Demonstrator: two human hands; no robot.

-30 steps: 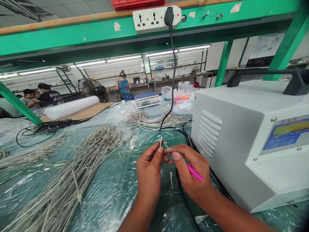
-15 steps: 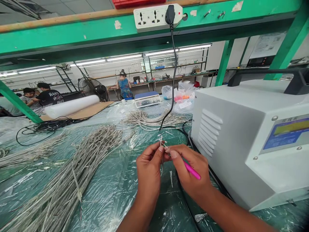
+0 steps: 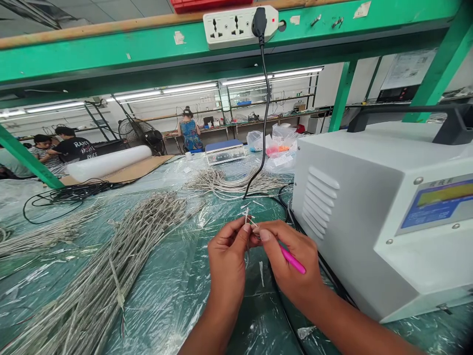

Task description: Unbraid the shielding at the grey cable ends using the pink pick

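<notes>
The single view looks out from the person's head, facing forward and down along a workbench covered in clear plastic sheeting. The left hand and right hand sit close to the camera, just below centre. A pale grey metal machine housing fills the near right. A green painted shelf beam with a white power strip crosses the top, and a long far workshop bench shows beneath it.
</notes>
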